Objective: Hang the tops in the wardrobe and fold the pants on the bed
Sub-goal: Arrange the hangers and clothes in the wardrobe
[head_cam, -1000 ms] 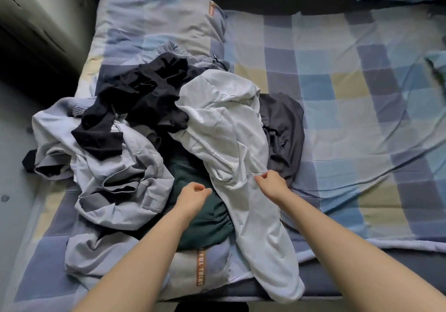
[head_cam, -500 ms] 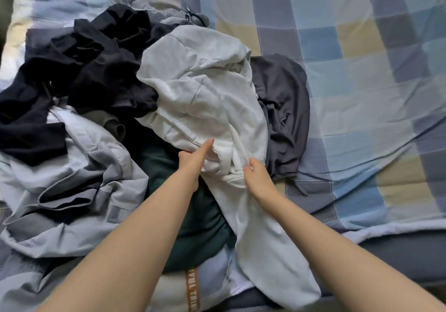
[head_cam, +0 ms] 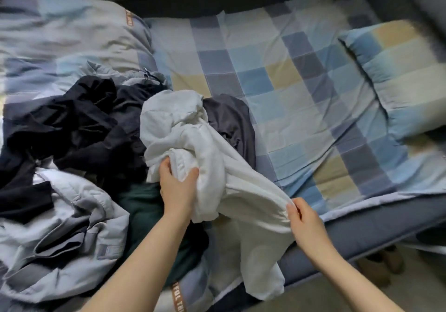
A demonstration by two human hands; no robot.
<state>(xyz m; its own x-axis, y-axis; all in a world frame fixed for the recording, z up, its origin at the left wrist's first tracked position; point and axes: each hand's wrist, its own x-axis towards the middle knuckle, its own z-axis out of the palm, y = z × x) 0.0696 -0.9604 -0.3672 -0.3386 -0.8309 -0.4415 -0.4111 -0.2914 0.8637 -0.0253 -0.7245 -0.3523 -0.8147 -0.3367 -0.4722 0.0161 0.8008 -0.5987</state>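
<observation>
A white garment (head_cam: 183,130) lies on top of a clothes pile on the checked bed sheet (head_cam: 289,89). My left hand (head_cam: 177,186) grips a bunched part of it near its middle. At the garment's right edge, my right hand (head_cam: 305,222) pinches the cloth and stretches it taut, while its lower end hangs over the bed's front edge. Around it lie a black garment (head_cam: 79,123), a dark grey one (head_cam: 231,121), a dark green one (head_cam: 149,205) and a light grey jacket (head_cam: 72,227).
A checked pillow (head_cam: 405,70) lies at the right and a folded quilt (head_cam: 60,41) at the back left. The bed's grey frame (head_cam: 362,227) runs along the front right. Shoes (head_cam: 383,263) sit on the floor under it.
My left hand has closed on the white garment's bunched middle. My right hand has pulled its edge to the right and toward me, lifting the cloth off the pile.
</observation>
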